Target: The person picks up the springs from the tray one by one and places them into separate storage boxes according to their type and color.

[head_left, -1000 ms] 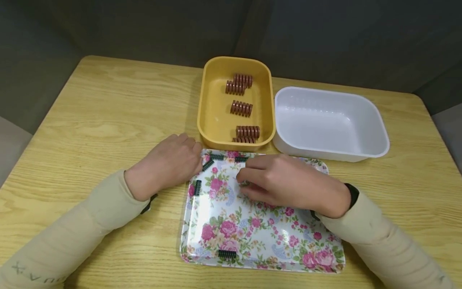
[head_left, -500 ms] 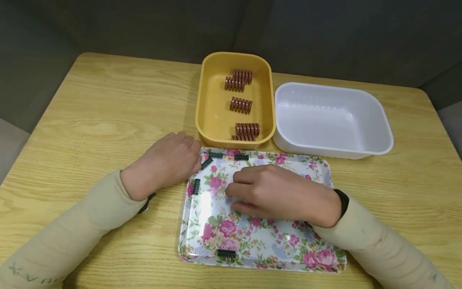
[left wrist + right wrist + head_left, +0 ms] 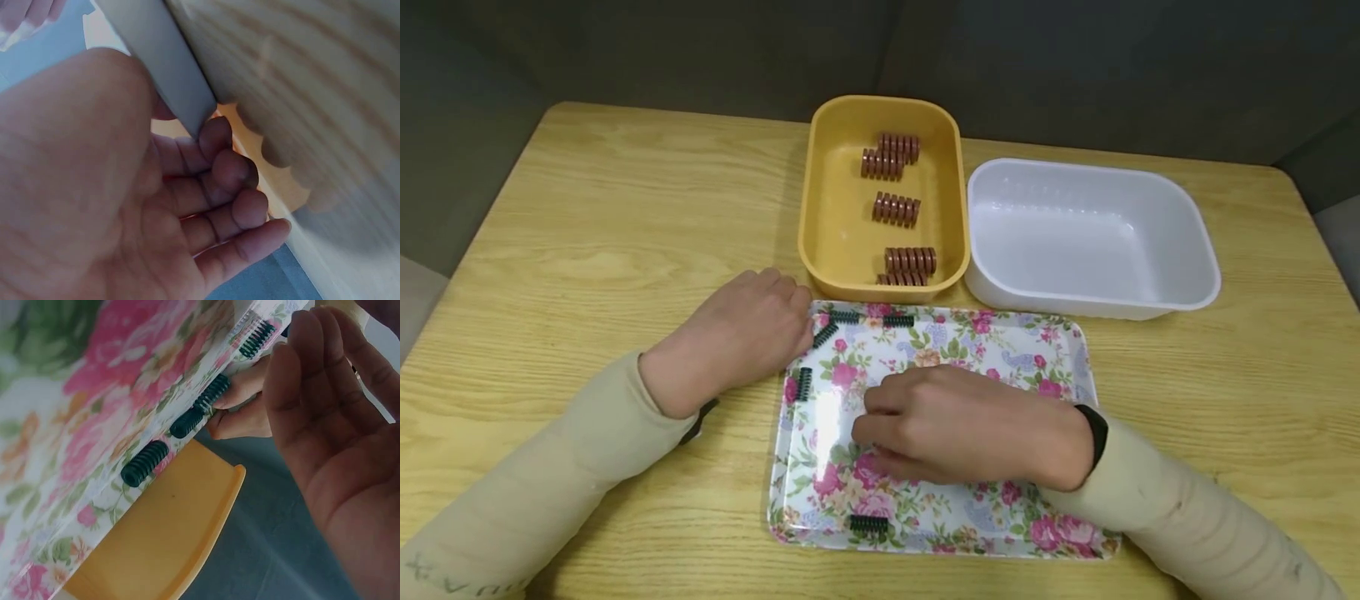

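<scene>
We see the person's L hand [image 3: 733, 333] at the far L corner of a flat, shiny, white rose-print tray [image 3: 1022, 342]. Its grip is a pinch on the tray's rim, w/ the thumb on one side & bent fingers on the other. The R hand [image 3: 966, 425] is over the middle of the tray, back of the hand up. Its grip is loose, w/ fingers a bit bent & the palm bare; we can't quite tell if the tips touch the tray. On the tray we count 5 small, dark green coil springs [image 3: 898, 321]: 2 by the far edge, 1 on a slant just beside the L hand, 1 along the L side, & 1 by the near edge. The tray lies on a pale yellow wood tabletop [image 3: 625, 208]. Just past it we see a deep yellow plastic box [image 3: 835, 225] w/ 5 fat, red-brown coil springs [image 3: 896, 209] in it. Just R of that is a wide white plastic box [image 3: 1052, 250]. Both arms have cream sleeves [image 3: 587, 433].
</scene>
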Demonstrator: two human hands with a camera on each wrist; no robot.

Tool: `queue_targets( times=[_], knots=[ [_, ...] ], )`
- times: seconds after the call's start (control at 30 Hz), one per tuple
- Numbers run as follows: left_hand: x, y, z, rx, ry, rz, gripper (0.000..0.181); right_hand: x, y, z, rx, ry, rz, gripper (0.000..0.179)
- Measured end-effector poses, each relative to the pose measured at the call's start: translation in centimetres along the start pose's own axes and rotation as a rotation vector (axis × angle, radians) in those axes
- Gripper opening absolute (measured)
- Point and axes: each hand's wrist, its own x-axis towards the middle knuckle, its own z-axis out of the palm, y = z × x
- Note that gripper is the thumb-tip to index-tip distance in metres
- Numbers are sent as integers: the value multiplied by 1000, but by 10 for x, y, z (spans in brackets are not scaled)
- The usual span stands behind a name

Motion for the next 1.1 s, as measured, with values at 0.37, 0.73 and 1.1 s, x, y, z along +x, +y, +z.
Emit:
queue_targets(
  times=[0.37, 0.73, 1.1],
  knots=[
    [0, -1, -2, 6, 27, 6, 29, -1, -5, -1, 61, -105, 0, 9],
    [-1, 0, -2, 3, 42, 7, 29, -1, -10, 0, 172, -229, -4, 12],
    [-2, 0, 0, -9, 40, 12, 28, 0, -13, 7, 181, -208, -59, 12]
  ],
)
